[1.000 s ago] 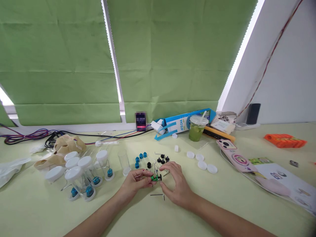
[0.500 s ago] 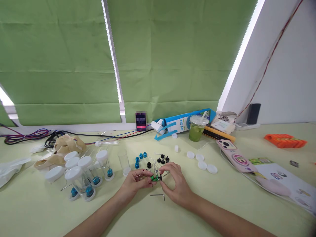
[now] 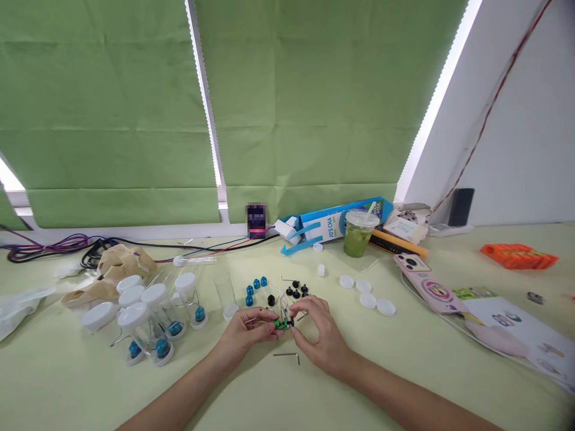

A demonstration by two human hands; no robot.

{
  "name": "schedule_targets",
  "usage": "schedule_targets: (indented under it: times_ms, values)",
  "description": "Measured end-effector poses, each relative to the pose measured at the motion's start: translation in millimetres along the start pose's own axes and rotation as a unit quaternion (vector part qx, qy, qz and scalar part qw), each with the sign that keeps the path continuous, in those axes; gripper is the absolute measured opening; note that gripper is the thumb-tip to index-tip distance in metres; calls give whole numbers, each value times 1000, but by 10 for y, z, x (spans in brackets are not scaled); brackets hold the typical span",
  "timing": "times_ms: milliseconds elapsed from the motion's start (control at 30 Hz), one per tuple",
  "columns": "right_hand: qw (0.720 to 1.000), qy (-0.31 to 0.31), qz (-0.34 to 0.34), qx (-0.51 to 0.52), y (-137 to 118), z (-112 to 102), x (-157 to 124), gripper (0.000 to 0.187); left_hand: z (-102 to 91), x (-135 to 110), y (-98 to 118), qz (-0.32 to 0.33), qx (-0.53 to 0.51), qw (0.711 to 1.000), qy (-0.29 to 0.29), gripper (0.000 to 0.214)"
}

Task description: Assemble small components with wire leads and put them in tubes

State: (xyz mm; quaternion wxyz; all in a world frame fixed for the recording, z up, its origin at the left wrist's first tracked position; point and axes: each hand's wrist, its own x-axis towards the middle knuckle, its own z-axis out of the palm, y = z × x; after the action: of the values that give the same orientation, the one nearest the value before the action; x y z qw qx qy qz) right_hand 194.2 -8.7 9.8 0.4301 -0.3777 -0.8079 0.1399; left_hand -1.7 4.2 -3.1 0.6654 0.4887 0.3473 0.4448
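Note:
My left hand [image 3: 249,328] pinches a small green metal part [image 3: 280,324] between thumb and fingers, just above the table. At its right end sits a black knob [image 3: 291,322], with the thumb and index finger of my right hand [image 3: 321,335] curled around it. Thin metal rods rise behind the green part. An L-shaped hex key [image 3: 287,355] lies in front of my hands. Beyond them are several black knobs [image 3: 296,293], a black round piece [image 3: 271,300] and several blue round pieces [image 3: 250,291].
On the left stand several clear tubes with white caps [image 3: 135,315], blue pieces inside. An uncapped clear tube [image 3: 225,297] is nearer the middle. To the right lie loose white caps [image 3: 368,300], a green drink cup [image 3: 357,239], a pink phone [image 3: 429,284] and an orange packet [image 3: 518,257].
Both hands stay nearly in place around the green part. Only a very slight shift of the fingers at the black knob shows.

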Motion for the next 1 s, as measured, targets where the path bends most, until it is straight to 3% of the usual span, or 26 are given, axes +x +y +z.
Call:
schedule_targets:
  times_ms: [1000]
  values:
    - [999,-32,-14,-30,-4,-6,22,17,3,1,-9,-3,-4,1000,5,20]
